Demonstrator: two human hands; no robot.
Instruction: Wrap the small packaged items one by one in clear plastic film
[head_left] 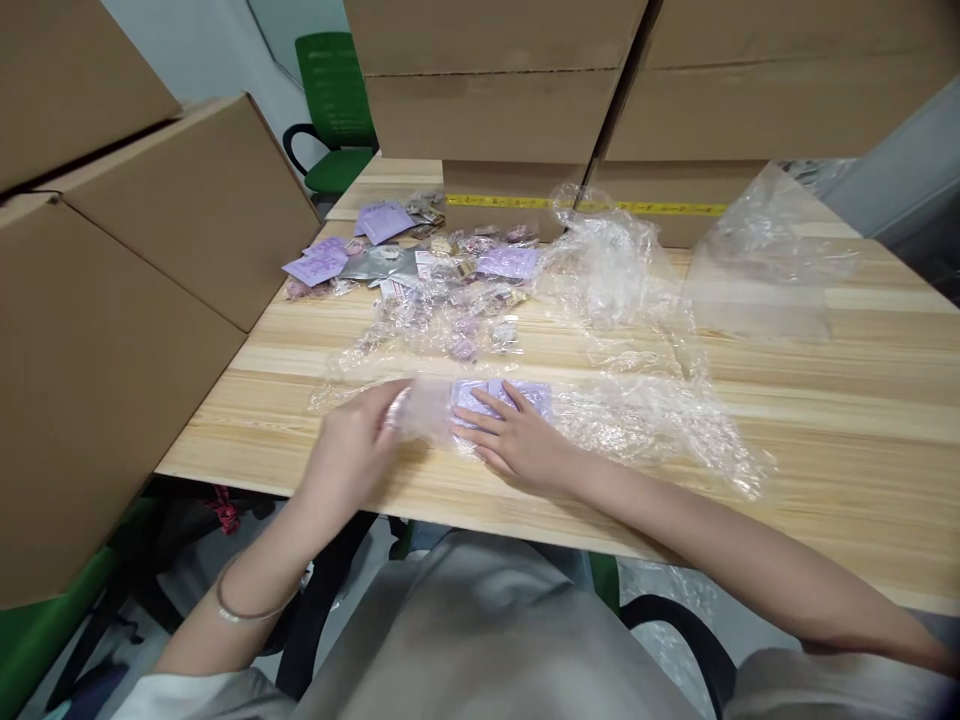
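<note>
At the table's near edge, a purple printed packet (536,397) lies under a sheet of clear plastic wrap (427,410). My left hand (356,440) is closed on the left end of this wrap, lifting it slightly; the fingers are a little blurred. Flat over the packet rests my right hand (517,435), its fingers spread and pressing down. To the right, the wrap runs on as a crumpled length of bubble film (660,425). How many packets lie beneath the right hand I cannot tell.
Behind the hands spreads a pile of small wrapped items with purple cards (382,220) and a silver pouch (382,264). Bunched clear film (611,265) and a clear bag (765,260) lie to the right. Cardboard boxes (495,110) stand behind; another box (172,270) borders the left.
</note>
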